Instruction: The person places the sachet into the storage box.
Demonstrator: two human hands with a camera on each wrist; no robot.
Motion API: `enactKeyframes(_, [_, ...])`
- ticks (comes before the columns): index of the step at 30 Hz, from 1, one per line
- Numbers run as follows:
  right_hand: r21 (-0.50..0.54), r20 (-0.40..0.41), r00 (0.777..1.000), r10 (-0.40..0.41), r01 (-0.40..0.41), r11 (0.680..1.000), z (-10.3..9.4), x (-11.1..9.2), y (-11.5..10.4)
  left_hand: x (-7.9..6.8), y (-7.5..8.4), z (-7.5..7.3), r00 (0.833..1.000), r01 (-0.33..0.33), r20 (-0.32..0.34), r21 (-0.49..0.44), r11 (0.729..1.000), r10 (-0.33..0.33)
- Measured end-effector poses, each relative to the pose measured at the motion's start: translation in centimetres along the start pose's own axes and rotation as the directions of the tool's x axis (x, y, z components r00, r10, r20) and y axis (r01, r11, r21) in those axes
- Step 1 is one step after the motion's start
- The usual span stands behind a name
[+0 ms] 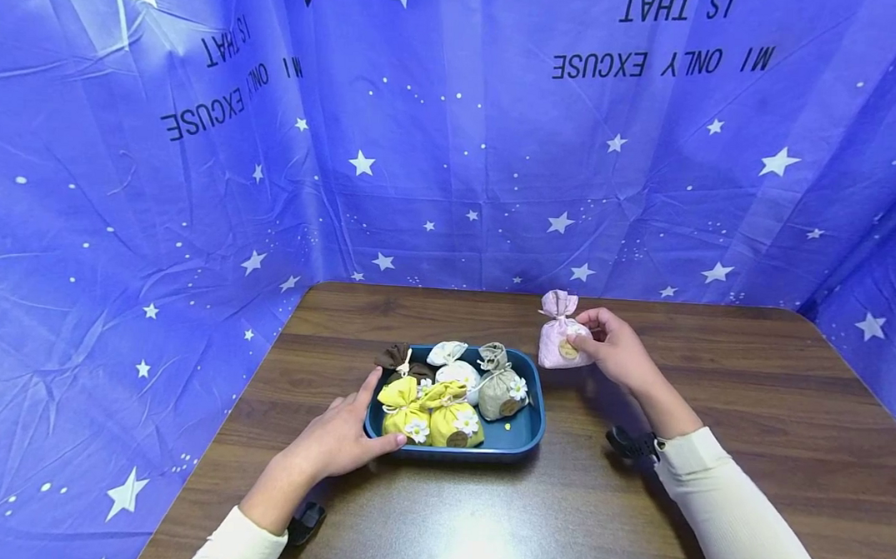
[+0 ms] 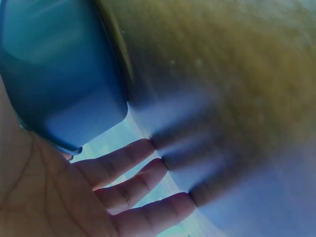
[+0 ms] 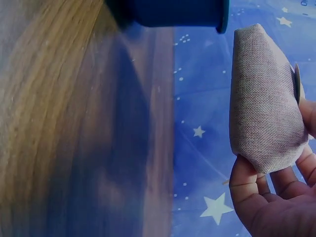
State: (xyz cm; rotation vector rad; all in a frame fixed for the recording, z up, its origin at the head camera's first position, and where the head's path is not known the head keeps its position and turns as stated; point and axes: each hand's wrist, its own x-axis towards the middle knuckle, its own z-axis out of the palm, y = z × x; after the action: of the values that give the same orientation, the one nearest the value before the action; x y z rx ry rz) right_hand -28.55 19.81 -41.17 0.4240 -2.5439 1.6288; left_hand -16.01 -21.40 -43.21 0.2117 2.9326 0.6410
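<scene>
My right hand (image 1: 616,349) pinches a pink drawstring sachet (image 1: 555,348) between thumb and fingers, holding it above the table just right of the tray. In the right wrist view the sachet's woven base (image 3: 264,98) faces the camera. My left hand (image 1: 345,432) rests against the left end of a blue tray (image 1: 534,437), thumb at the front rim and index finger at the corner. Its other fingers (image 2: 131,190) stretch out straight beside the tray. Inside sit two yellow sachets (image 1: 452,428), a brown one (image 1: 395,356), a white one (image 1: 455,371) and a grey-beige one (image 1: 499,390).
The tray stands on a brown wooden table (image 1: 677,373). Blue curtains (image 1: 454,146) with white stars hang behind it and at both sides. A tiny yellow bit (image 1: 507,426) lies on the tray floor. Black straps (image 1: 631,444) circle both wrists.
</scene>
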Motion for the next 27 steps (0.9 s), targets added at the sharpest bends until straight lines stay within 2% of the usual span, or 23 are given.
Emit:
enactKeyframes(11, [-0.02, 0.034, 0.998, -0.047, 0.048, 0.999, 0.1, -1.2, -1.4, 0.1, -0.2, 0.1, 1.0, -0.01, -0.009, 0.004, 1.0, 0.01])
enactKeyframes(20, [-0.036, 0.074, 0.992, -0.101, 0.104, 0.994, 0.6, -2.1, -2.3, 0.0, 0.0, -0.1, 1.0, -0.005, -0.006, 0.004, 1.0, 0.005])
enactKeyframes(27, [-0.051, 0.097, 0.989, -0.112, 0.118, 0.992, 1.3, -2.9, -3.1, -0.1, 0.0, -0.1, 1.0, -0.004, -0.004, -0.003, 1.0, 0.004])
